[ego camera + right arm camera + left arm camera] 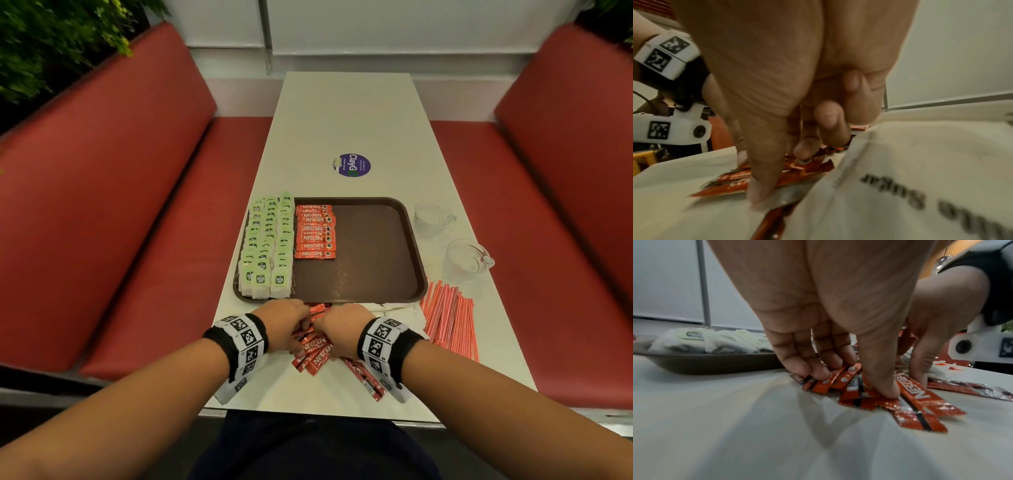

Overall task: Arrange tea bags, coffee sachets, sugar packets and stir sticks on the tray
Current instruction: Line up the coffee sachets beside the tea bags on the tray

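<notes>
I find both hands low at the centre of the head view, working a loose pile of coffee sachets on the desk, just below the near rim of the tray. My left hand has its fingers curled down onto the red sachets, thumb pressing one flat against the desk; the fingers are together and clamped on the sachets. My right hand sits just beside the left, its fingers likewise bent and pinching into the same pile, thumb tip on a sachet edge.

On the tray, tea bags stand in rows along the left side, filling it from far rim to near rim. Immediately to their right, a column of arranged coffee sachets lies in overlapping order in the upper half of the tray.

Stir sticks lie in a red bundle on the desk at the lower right of the tray. White sugar packets lie under and beside my right wrist, filling the lower right of the right wrist view, with blurred print. Two glass cups stand to the right of the tray. A round sticker sits on the desk above the tray.
</notes>
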`<state>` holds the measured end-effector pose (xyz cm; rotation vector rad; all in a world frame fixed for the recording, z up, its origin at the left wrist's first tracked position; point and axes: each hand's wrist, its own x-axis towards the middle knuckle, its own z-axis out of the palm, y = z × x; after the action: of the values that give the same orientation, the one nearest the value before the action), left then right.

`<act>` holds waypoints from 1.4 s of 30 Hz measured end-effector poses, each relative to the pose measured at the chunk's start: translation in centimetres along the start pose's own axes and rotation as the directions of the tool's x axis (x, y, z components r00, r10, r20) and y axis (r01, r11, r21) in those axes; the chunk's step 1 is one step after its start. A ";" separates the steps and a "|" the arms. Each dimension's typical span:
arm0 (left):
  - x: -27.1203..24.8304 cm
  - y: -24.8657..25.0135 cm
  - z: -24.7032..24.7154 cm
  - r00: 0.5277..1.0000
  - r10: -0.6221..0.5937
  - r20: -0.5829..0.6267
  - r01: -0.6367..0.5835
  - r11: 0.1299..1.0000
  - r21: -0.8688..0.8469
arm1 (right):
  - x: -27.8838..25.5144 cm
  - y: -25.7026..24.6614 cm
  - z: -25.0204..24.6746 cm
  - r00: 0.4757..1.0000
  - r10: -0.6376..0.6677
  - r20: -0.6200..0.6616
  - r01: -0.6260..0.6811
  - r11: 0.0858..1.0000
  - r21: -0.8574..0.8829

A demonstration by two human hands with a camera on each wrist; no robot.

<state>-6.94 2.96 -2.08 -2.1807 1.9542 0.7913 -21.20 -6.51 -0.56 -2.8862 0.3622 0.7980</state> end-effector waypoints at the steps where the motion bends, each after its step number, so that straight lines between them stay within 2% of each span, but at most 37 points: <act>1: 0.0 0.0 -0.1 1.000 -0.008 -0.009 0.007 1.000 -0.008 | 0.2 0.1 -0.2 1.000 0.000 0.010 0.000 1.000 -0.014; 7: 0.0 0.0 -0.3 0.997 -0.058 -0.049 0.056 0.998 -0.033 | 0.7 0.3 -0.4 0.999 -0.007 0.041 0.008 1.000 -0.028; 16: -0.2 -0.1 0.7 0.981 -0.101 -0.167 0.085 0.991 -0.101 | 1.0 2.3 -1.5 1.000 -0.008 -0.009 0.009 0.995 0.101; 24: 0.1 -1.1 -0.2 0.989 -0.132 -0.061 0.118 0.975 -0.191 | 0.6 4.7 -2.0 0.991 0.116 -0.066 -0.083 0.922 0.377; 27: 0.0 -1.7 -0.6 0.987 -0.139 -0.081 0.117 0.967 -0.226 | 0.5 5.3 -2.0 0.984 0.163 -0.070 -0.112 0.875 0.470; 29: 0.1 -1.9 -1.0 0.980 -0.156 -0.125 0.122 0.962 -0.243 | 0.7 5.5 -1.8 0.983 0.160 -0.088 -0.092 0.851 0.517; 33: 0.4 -1.8 -2.1 0.962 -0.175 -0.209 0.101 0.941 -0.323 | 1.1 5.6 -1.8 0.965 0.167 -0.204 -0.009 0.795 0.607; 39: 1.4 -1.2 -4.0 0.943 -0.090 -0.319 -0.053 0.909 -0.414 | 1.5 5.9 -2.4 0.934 0.144 -0.326 0.104 0.766 0.634; 42: 2.0 -1.5 -4.7 0.937 -0.113 -0.330 -0.053 0.890 -0.453 | 1.8 6.6 -2.4 0.918 0.182 -0.353 0.107 0.744 0.659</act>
<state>-4.01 -0.48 0.71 -2.7880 2.0394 1.0041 -20.26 -13.68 0.20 -2.3087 0.6053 0.0168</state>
